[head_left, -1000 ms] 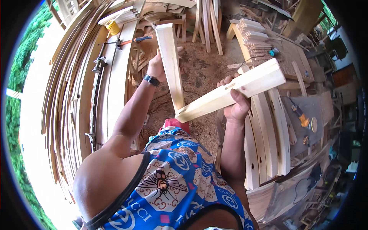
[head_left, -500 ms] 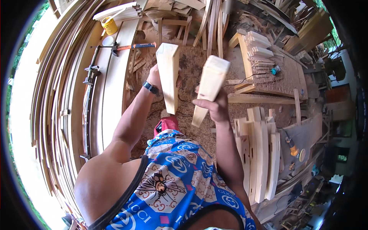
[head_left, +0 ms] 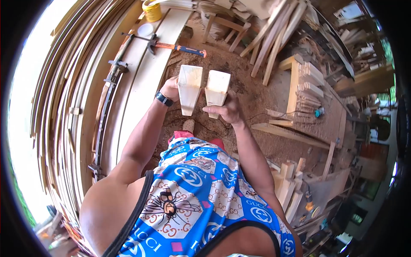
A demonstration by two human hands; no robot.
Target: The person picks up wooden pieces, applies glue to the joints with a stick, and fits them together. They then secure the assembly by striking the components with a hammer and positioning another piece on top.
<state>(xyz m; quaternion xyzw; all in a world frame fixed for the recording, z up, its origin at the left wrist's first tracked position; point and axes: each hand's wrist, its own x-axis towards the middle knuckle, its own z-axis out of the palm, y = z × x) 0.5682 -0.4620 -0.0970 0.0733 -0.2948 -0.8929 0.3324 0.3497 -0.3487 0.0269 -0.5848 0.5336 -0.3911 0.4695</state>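
Observation:
In my left hand (head_left: 171,88) is a pale tapered wooden leg (head_left: 189,88), its thick square end facing up toward me. The fingers wrap its far side and are mostly hidden. My right hand (head_left: 229,109) grips a second tapered wooden leg (head_left: 217,91), with the thumb lying across its near face. Both legs are held up side by side in front of my body, a narrow gap between them. Their square ends sit at nearly the same height in view, and their thin ends point down toward the floor.
At the left, a long board bench (head_left: 141,81) carries a claw hammer (head_left: 180,49), a bar clamp (head_left: 107,98), a white lid (head_left: 145,30) and a yellow tub (head_left: 151,10). Cut wood pieces (head_left: 310,83) lie stacked at right. Sawdust covers the floor (head_left: 257,100).
The two legs have come closer together and tipped so their square ends face me more. My right hand has moved left, and the view has turned.

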